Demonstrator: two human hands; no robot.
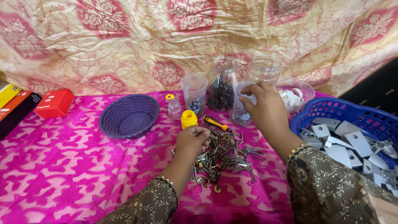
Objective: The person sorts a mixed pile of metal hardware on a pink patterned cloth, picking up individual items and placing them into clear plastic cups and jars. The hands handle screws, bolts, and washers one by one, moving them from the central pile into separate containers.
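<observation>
My left hand (191, 139) pinches shut on a screw at the near pile of screws (224, 155), picking one out. My right hand (265, 105) clasps the plastic cup (241, 110) just beyond, steadying it close for dropping. Purple basket (129, 116) sits left, apart.

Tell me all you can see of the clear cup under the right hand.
The clear plastic cup stands upright on the pink cloth, in front of two clear jars. It looks see-through with small printed marks low on its wall. The right hand rests over its rim, fingers touching the top. Its contents cannot be made out.
</observation>
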